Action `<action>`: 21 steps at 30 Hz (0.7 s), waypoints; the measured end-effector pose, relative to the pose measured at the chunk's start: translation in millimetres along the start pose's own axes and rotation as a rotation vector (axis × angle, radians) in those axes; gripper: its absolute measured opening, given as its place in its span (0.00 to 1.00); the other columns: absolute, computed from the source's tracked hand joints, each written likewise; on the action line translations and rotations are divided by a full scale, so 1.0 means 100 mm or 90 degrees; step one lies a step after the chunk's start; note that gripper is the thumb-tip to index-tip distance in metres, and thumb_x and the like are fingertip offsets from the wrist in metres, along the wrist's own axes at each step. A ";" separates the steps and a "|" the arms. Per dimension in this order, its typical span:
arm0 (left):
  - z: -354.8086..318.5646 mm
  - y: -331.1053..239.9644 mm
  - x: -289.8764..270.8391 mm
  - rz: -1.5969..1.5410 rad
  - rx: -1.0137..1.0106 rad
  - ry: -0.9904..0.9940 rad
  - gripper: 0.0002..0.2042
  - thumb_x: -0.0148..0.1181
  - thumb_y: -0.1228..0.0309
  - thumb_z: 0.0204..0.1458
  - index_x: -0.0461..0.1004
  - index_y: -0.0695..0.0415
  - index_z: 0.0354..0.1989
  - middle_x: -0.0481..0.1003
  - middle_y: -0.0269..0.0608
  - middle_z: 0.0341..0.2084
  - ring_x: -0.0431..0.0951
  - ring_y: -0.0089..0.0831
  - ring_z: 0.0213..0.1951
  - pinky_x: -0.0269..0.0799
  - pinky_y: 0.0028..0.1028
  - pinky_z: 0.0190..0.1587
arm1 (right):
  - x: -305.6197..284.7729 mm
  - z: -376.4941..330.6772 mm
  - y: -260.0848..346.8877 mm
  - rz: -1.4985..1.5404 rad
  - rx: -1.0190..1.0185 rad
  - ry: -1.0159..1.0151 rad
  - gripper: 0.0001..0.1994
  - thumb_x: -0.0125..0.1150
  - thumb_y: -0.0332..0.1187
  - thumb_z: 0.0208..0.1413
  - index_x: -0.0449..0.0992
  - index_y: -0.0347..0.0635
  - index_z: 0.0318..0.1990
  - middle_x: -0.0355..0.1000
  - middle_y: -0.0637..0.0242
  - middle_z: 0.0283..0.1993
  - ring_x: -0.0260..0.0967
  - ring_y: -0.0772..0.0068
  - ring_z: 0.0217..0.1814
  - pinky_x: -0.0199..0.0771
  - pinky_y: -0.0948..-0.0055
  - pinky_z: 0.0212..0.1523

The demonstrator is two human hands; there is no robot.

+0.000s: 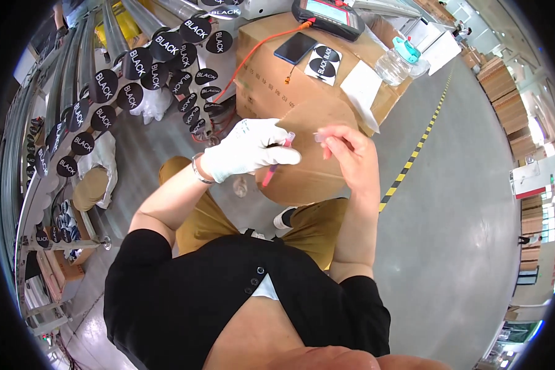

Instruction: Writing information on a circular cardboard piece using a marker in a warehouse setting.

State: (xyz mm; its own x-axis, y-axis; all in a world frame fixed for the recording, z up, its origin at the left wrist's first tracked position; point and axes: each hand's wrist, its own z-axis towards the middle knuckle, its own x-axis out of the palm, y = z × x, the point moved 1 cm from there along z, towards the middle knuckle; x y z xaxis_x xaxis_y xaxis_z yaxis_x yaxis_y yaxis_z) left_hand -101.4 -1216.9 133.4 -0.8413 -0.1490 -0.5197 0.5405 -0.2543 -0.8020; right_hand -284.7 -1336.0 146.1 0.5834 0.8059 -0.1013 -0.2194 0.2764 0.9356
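Observation:
My left hand (250, 148), in a white glove, is closed around a slim pink pen-like tube (270, 175). One end of the tube shows above the fingers and the other below; its exact kind is unclear. My bare right hand (350, 151) pinches a small clear piece (319, 137) between thumb and fingertips, apart from the tube. That piece looks like a cap, but it is too small to be sure. Both hands are raised in front of a brown cardboard box (259, 92), above my knees.
On the box lie a phone (295, 48), a sheet with round black stickers (324, 65), white paper (361, 92), a clear bottle (393, 66) and a handheld device (330, 18) with an orange cable. Metal tubes (112, 34) with black round labels crowd the left. Yellow-black tape (416, 151) marks the floor.

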 end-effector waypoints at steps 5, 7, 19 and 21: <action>-0.11 -0.24 -0.08 0.187 0.094 0.037 0.18 0.62 0.56 0.45 0.69 0.60 0.20 0.62 0.40 0.18 0.65 0.36 0.22 0.61 0.32 0.27 | 0.16 0.16 0.25 0.015 0.082 0.141 0.06 0.57 0.27 0.54 0.74 0.35 0.38 0.71 0.70 0.29 0.66 0.83 0.27 0.67 0.83 0.30; -0.15 -0.31 -0.13 0.177 0.059 0.056 0.21 0.62 0.54 0.44 0.67 0.60 0.20 0.60 0.39 0.18 0.65 0.35 0.22 0.60 0.32 0.25 | 0.18 0.20 0.29 -0.016 0.071 0.218 0.05 0.55 0.25 0.54 0.73 0.34 0.36 0.70 0.68 0.33 0.65 0.82 0.27 0.67 0.83 0.30; -0.14 -0.37 -0.28 0.169 0.018 0.104 0.26 0.57 0.43 0.44 0.74 0.60 0.21 0.64 0.39 0.15 0.67 0.33 0.22 0.61 0.30 0.27 | 0.16 0.33 0.42 -0.062 0.076 0.282 0.05 0.55 0.25 0.55 0.74 0.33 0.37 0.72 0.67 0.32 0.70 0.81 0.30 0.70 0.81 0.33; -0.11 -0.35 -0.28 0.166 0.026 0.108 0.26 0.57 0.43 0.44 0.73 0.60 0.20 0.64 0.39 0.15 0.67 0.33 0.22 0.60 0.31 0.27 | 0.12 0.32 0.38 -0.043 0.095 0.276 0.05 0.55 0.25 0.55 0.74 0.33 0.37 0.73 0.67 0.32 0.70 0.81 0.30 0.70 0.81 0.32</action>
State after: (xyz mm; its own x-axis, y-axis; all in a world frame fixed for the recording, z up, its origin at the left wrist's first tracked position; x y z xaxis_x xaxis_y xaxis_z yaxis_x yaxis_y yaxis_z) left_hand -96.9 -1193.0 172.8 -0.6586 -0.0541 -0.7506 0.7337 -0.2677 -0.6245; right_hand -260.8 -1332.7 191.4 0.2044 0.9419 -0.2664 -0.0588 0.2835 0.9572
